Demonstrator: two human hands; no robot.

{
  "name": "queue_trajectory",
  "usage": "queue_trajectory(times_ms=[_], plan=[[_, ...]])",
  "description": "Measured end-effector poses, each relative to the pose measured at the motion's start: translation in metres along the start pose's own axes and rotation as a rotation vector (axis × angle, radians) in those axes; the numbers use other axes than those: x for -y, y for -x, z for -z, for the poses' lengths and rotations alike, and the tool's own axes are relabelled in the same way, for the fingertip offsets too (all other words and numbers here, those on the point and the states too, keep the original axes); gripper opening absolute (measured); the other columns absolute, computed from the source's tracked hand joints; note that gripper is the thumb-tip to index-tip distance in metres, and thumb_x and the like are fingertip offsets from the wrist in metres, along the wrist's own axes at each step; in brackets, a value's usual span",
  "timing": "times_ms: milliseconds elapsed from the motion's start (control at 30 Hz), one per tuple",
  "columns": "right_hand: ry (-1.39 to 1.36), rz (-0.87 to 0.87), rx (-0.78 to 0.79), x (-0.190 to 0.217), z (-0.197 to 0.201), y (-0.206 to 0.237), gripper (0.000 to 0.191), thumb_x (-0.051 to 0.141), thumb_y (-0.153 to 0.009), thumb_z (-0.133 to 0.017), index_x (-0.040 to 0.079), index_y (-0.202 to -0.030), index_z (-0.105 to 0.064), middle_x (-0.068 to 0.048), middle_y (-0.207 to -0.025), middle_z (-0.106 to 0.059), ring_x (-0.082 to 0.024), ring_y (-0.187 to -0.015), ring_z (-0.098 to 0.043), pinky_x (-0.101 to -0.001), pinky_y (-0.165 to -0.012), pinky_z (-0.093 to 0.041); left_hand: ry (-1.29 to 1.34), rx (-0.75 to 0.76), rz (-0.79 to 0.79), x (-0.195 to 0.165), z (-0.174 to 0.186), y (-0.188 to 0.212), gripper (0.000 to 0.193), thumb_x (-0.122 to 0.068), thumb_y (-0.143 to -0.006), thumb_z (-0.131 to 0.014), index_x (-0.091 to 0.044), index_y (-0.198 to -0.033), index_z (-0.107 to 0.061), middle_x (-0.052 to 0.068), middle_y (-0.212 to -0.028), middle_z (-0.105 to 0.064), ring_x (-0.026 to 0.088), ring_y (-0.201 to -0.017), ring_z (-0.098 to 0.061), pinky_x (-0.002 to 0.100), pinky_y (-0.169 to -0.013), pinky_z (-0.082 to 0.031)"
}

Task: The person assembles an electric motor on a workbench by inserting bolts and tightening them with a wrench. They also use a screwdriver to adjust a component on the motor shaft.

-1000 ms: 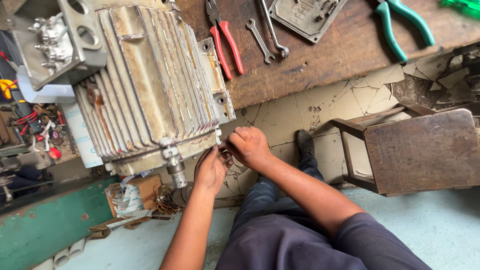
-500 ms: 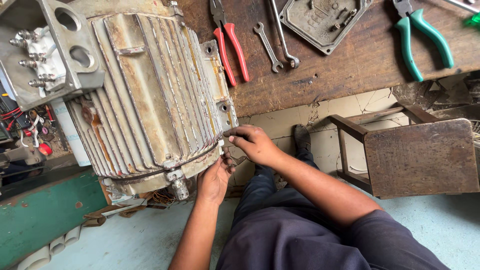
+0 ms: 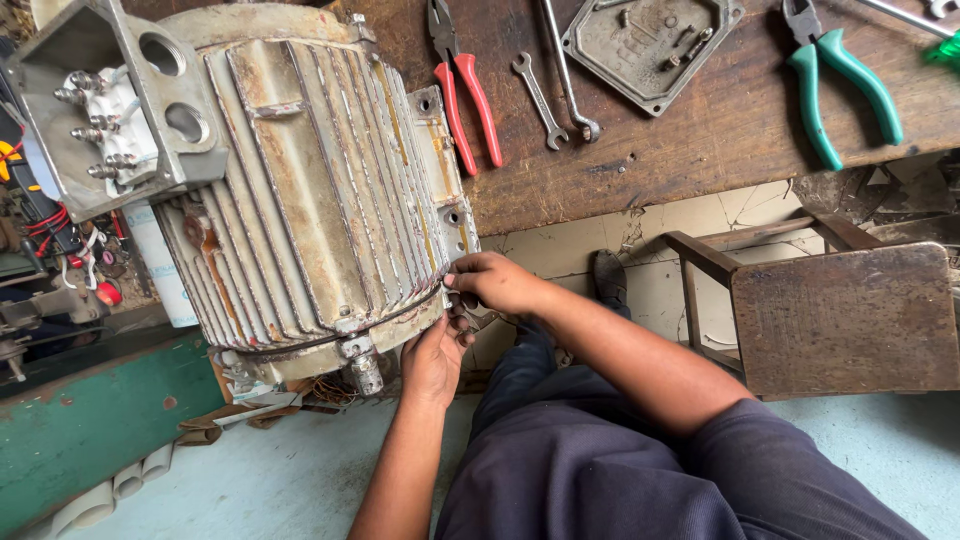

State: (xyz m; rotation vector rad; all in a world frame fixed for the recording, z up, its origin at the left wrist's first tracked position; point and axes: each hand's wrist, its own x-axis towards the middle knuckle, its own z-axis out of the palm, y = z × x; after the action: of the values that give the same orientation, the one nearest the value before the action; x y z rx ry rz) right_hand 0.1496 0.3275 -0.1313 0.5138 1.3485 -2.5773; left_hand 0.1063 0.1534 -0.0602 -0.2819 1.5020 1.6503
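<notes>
A large, rusty electric motor (image 3: 300,200) with a ribbed housing is seen lying on its side at the near edge of a wooden counter (image 3: 700,140), its end overhanging that edge. An open terminal box (image 3: 110,110) with bolts is fixed to the motor's far left side.

The right hand (image 3: 495,282) is placed against the rim of the motor's near end, at the seam between the housing and the end cover; its fingers (image 3: 462,285) are curled and pressed to that seam, but whether anything small is pinched between them cannot be told. The left hand (image 3: 435,355) is set just below, under the same rim, with the fingers bent up against the metal and touching the right hand; no object is seen clearly in its grip.

On the counter behind the motor, red-handled pliers (image 3: 465,80) are laid beside a small open-ended spanner (image 3: 538,100) and a longer ring spanner (image 3: 568,70). A grey metal cover plate (image 3: 650,45) is lying near the far edge, and green-handled pliers (image 3: 835,85) are placed toward the right end.

A worn wooden stool (image 3: 840,310) is stood on the floor to the right of the person's legs.
</notes>
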Motion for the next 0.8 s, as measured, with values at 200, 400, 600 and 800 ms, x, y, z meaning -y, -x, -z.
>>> queue_trajectory(times_ms=[200,400,600,800], plan=[[-0.266,0.021,0.124,-0.008,-0.003,-0.003,0.024,0.019,-0.104,-0.059,-0.003,-0.098,-0.067,-0.007,-0.078,-0.069,-0.014,-0.071,-0.063,-0.0306,-0.069,-0.051,-0.022,-0.005,-0.021,0.003,0.003,-0.003,0.025,-0.019,-0.103,-0.059,-0.009,-0.125,-0.061,0.003,-0.110,-0.063,0.016,-0.094,-0.058,0.036,-0.077,-0.049],[-0.188,0.057,0.038,-0.011,-0.013,-0.001,0.016,0.014,-0.100,-0.064,-0.002,-0.101,-0.068,-0.003,-0.085,-0.067,-0.011,-0.075,-0.061,-0.0295,-0.069,-0.051,0.013,-0.135,0.003,0.010,0.002,-0.005,0.026,-0.014,-0.099,-0.060,-0.010,-0.124,-0.062,0.003,-0.109,-0.064,0.018,-0.093,-0.059,0.037,-0.075,-0.050],[-0.140,-0.025,0.017,-0.011,-0.006,-0.006,0.017,0.014,-0.098,-0.067,-0.001,-0.106,-0.070,-0.001,-0.085,-0.067,-0.008,-0.072,-0.054,-0.0271,-0.065,-0.046,0.061,-0.099,0.009,0.012,0.001,-0.005,0.025,-0.013,-0.099,-0.066,-0.009,-0.124,-0.062,0.001,-0.109,-0.065,0.015,-0.095,-0.062,0.033,-0.080,-0.052],[-0.246,-0.051,0.072,-0.010,-0.004,-0.006,0.018,0.015,-0.099,-0.066,-0.002,-0.102,-0.068,-0.004,-0.081,-0.067,-0.012,-0.066,-0.059,-0.0306,-0.059,-0.050,-0.064,0.031,0.110,0.001,0.000,-0.004,0.027,-0.024,-0.104,-0.057,-0.003,-0.121,-0.062,0.012,-0.101,-0.069,0.020,-0.086,-0.067,0.036,-0.075,-0.055]])
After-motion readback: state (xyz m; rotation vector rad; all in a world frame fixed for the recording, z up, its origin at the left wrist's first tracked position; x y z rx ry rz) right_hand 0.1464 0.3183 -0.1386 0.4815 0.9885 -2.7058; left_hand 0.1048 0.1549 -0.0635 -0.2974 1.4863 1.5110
